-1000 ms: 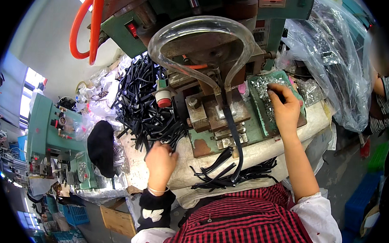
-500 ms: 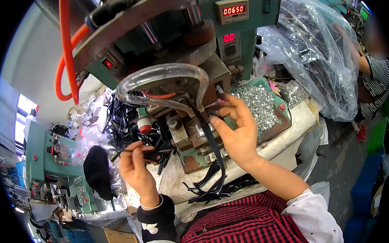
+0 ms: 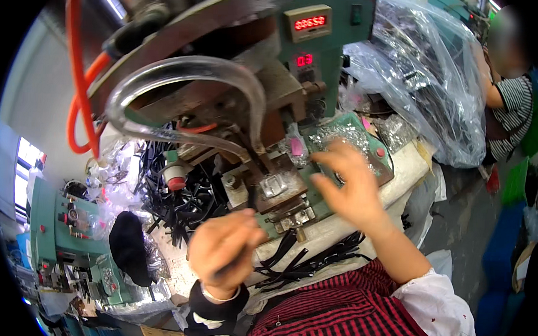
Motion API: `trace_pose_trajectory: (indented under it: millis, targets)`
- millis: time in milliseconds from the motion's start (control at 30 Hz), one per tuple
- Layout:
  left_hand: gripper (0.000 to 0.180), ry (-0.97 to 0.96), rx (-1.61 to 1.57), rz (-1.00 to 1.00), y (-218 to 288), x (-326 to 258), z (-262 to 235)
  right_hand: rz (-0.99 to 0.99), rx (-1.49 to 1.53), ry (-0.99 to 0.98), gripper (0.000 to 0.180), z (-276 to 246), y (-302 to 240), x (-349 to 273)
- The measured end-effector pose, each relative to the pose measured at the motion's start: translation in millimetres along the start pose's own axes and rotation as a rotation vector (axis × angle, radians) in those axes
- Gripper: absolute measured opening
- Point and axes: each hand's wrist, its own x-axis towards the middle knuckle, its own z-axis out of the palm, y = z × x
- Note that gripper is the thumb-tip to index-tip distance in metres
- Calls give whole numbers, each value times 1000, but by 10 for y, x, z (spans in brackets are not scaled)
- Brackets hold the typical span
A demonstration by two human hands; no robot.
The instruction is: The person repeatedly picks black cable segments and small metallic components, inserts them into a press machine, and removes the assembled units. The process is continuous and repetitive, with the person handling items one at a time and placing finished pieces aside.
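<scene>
Fingers of the left hand (image 3: 223,250) curl narrowly around a dark strap (image 3: 232,263) at six o'clock, close to the body. Loose black straps (image 3: 313,263) lie on the surface (image 3: 338,228) just at its three o'clock. Farther off, the right hand (image 3: 349,183) is spread wide, holding nothing, over the green tray (image 3: 384,167) of shiny metal bits. Beyond, at twelve o'clock, stands the green machine (image 3: 322,56).
</scene>
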Motion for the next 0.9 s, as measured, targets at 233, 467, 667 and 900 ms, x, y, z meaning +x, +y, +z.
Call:
trace_pose_trajectory:
  millis: [233,467,667,900]
  targets:
    - [26,-199,132,263,-18,-10,350,22,-314,150,18,140,750,-5]
    - [26,-151,123,301,-92,-18,385,38,-99,241,9,194,849,74]
    - [28,-144,191,44,170,-242,160,176,78,301,10,227,747,54]
    - [8,250,987,-528,-304,-551,-1120,215,279,238,11,170,636,3]
